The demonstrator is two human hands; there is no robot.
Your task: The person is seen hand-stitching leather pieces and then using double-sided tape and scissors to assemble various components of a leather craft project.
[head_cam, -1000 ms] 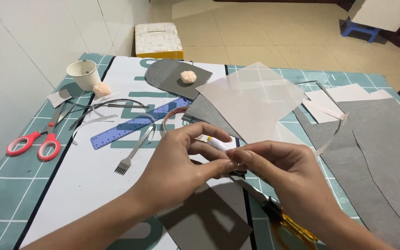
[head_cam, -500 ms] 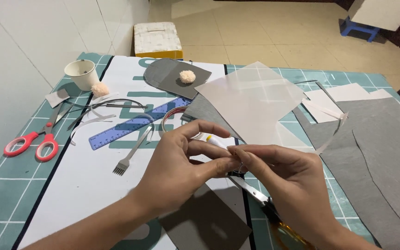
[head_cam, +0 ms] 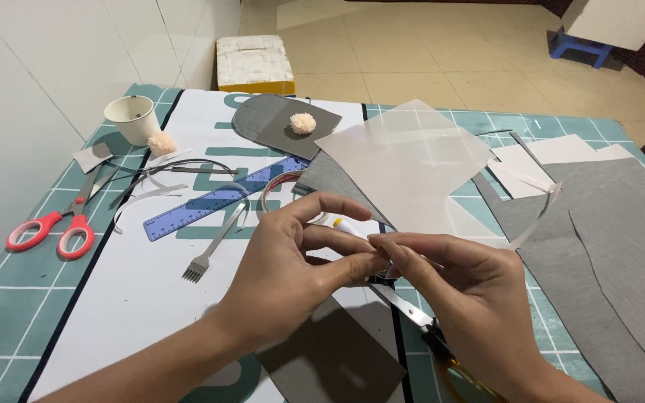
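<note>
Both hands meet at one small pinch point over the white sheet: the left hand (head_cam: 300,257) closes thumb and forefinger on something tiny and thin, and the right hand (head_cam: 460,287) presses its fingertips (head_cam: 390,250) against the same spot from the other side. What is held is too small to name for sure; it looks like the end of a thin pale strip (head_cam: 539,216) that trails from the pinch out past the right hand toward the grey felt. Such a strip would be nearly weightless, limp and easy to crease or tear, so it is best taken as here, flat between the pads close to its end, with little force. The left hand arches, wrist low, the free fingers lifted and curled above the pinch; the right hand lies flatter, palm down, fingers stretched leftward. Directly under the pinch lies a small tube with a yellow cap (head_cam: 346,225), and just below the right hand a pair of yellow-handled scissors (head_cam: 419,321) rests with blades pointing up toward the grip. Nearer the body lies a dark grey card (head_cam: 330,358). Beyond the grip spreads a translucent sheet (head_cam: 412,160); to its left lie a blue ruler (head_cam: 222,200), a small pronged tool (head_cam: 207,254) and, farther out, red scissors (head_cam: 57,231).
</note>
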